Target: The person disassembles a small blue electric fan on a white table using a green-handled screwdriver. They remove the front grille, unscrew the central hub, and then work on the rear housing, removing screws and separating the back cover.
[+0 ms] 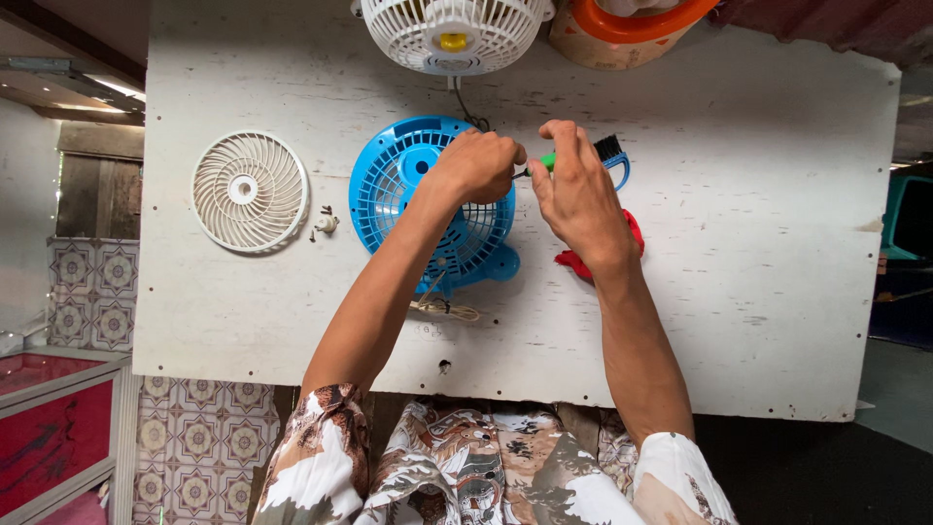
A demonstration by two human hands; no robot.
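Note:
A blue plastic fan housing [403, 180] lies on the white board table [758, 243]. My left hand [476, 165] is clenched over its right rim, gripping it. My right hand [578, 190] sits just beside, fingers closed around a green-handled screwdriver [544, 161] whose tip points toward my left hand. A blue brush with black bristles [612, 154] lies behind my right hand. A red plastic part [575, 261] shows from under my right wrist.
A white fan grille [250, 192] lies to the left, with a small screw piece [326, 224] next to it. A white fan [452, 34] and an orange-rimmed container [627, 29] stand at the far edge. A thin cord [442, 309] trails below the blue housing.

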